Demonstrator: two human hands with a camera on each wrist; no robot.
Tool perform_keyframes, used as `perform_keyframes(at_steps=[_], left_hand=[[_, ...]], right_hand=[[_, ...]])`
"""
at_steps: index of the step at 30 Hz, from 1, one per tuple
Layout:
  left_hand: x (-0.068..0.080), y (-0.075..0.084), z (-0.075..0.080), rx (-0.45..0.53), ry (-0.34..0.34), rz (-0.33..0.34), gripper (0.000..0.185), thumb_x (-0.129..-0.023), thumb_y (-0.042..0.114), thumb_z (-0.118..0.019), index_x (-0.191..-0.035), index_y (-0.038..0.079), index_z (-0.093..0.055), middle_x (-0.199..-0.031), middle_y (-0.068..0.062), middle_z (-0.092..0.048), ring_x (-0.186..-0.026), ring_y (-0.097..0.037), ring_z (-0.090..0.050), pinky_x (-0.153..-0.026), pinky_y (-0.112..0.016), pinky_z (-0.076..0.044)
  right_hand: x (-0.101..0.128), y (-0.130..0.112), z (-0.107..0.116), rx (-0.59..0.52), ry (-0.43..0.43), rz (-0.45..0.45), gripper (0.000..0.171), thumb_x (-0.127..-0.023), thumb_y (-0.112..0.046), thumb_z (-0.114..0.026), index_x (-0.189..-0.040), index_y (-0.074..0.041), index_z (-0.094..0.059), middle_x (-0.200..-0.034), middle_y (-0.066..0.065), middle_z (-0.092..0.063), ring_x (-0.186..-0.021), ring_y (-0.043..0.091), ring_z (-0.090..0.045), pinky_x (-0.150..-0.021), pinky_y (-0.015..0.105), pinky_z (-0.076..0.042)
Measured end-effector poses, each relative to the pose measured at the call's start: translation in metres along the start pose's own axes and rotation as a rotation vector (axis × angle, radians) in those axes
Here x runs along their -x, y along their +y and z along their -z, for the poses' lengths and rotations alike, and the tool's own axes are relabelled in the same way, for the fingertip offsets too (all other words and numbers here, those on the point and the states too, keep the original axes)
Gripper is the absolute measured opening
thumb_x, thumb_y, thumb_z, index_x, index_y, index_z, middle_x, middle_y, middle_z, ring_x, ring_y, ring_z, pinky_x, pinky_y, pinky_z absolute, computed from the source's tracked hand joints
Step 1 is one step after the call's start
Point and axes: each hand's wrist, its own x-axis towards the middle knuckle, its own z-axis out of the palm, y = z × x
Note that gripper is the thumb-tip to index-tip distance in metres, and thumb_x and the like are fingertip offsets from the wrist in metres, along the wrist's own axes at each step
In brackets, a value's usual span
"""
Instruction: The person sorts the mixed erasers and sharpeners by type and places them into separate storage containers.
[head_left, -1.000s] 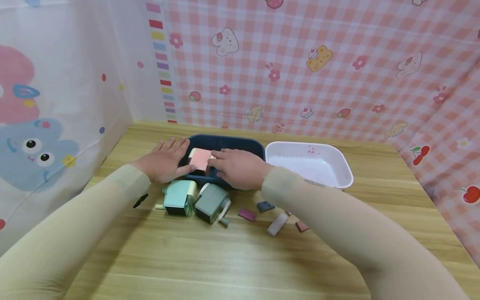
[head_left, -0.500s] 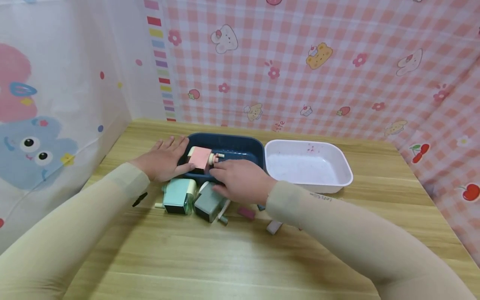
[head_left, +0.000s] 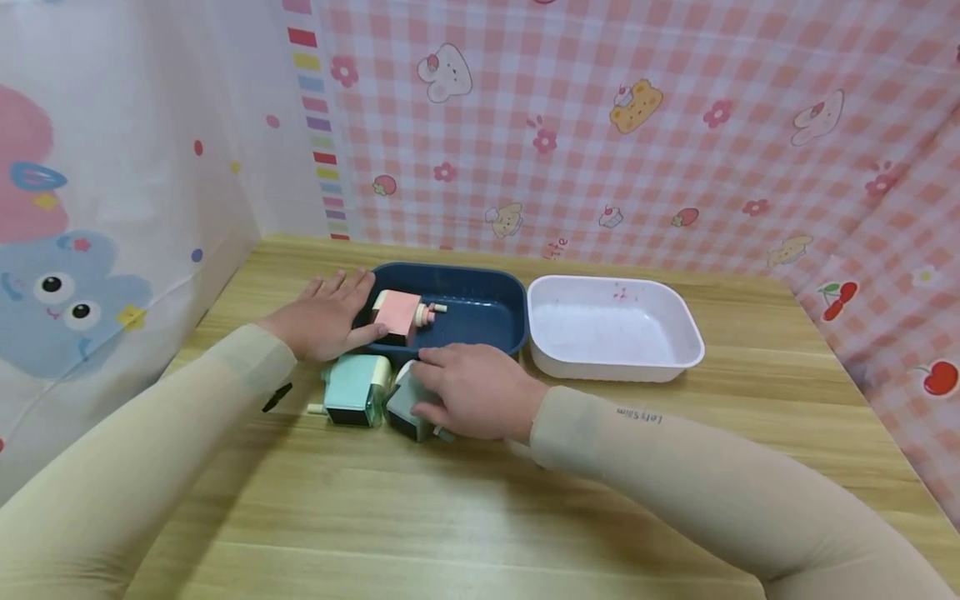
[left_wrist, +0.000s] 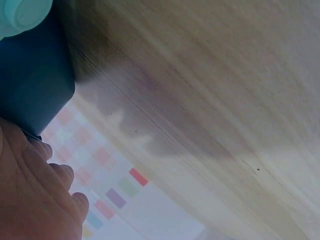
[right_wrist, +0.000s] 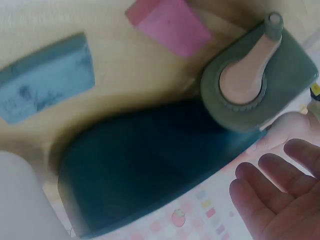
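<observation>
Nearest me, my right hand (head_left: 468,392) lies over the grey-green sharpener (head_left: 405,408) on the table (head_left: 450,517), thumb at its front face and fingers along its top. Whether it truly grips I cannot tell; the wrist view shows the fingers (right_wrist: 270,200) fairly straight, so I judge it is settling on. The mint sharpener (head_left: 356,390) stands just at nine o'clock of it. Farther off, my left hand (head_left: 326,317) rests flat with fingers spread against the blue tray (head_left: 480,304), steadying its nine o'clock wall beside the pink sharpener (head_left: 397,312) inside. At three o'clock sits the white tray (head_left: 615,325).
</observation>
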Motion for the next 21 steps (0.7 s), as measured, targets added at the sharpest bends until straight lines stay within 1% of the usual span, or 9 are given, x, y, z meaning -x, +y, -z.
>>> perform_keyframes(at_steps=[8,11,15,21], left_hand=[[-0.001,0.000,0.000,0.008,-0.005,0.003,0.098,-0.105,0.073,-0.026,-0.169,0.004,0.001,-0.177,-0.020,0.001,-0.163,-0.047,-0.001,-0.130,-0.067,-0.004],[-0.001,0.000,0.000,0.009,-0.007,0.004,0.099,-0.105,0.075,-0.025,-0.169,0.005,0.002,-0.177,-0.020,0.001,-0.163,-0.047,-0.001,-0.130,-0.067,-0.004],[-0.002,0.000,0.000,0.007,-0.007,0.004,0.099,-0.104,0.076,-0.025,-0.169,0.005,0.002,-0.177,-0.020,0.001,-0.163,-0.047,-0.001,-0.130,-0.067,-0.004],[-0.001,0.000,0.001,0.012,-0.009,0.004,0.099,-0.105,0.074,-0.026,-0.168,0.004,0.001,-0.177,-0.021,0.000,-0.163,-0.047,-0.001,-0.130,-0.068,-0.004]], right_hand=[[0.005,-0.009,-0.011,0.049,0.042,0.043,0.060,-0.106,-0.057,-0.054,-0.148,-0.015,-0.061,-0.149,0.007,-0.063,-0.131,0.022,-0.065,-0.112,0.038,-0.053],[0.006,-0.010,-0.014,0.058,0.032,0.040,0.061,-0.105,-0.058,-0.054,-0.150,-0.017,-0.060,-0.151,0.007,-0.061,-0.131,0.024,-0.065,-0.111,0.038,-0.053],[0.007,-0.012,-0.017,0.026,0.002,0.021,0.063,-0.105,-0.060,-0.054,-0.153,-0.019,-0.057,-0.156,0.008,-0.057,-0.130,0.026,-0.066,-0.110,0.040,-0.054],[0.008,-0.012,-0.017,-0.013,-0.011,0.009,0.062,-0.105,-0.059,-0.055,-0.153,-0.020,-0.056,-0.157,0.009,-0.056,-0.130,0.028,-0.066,-0.109,0.041,-0.055]])
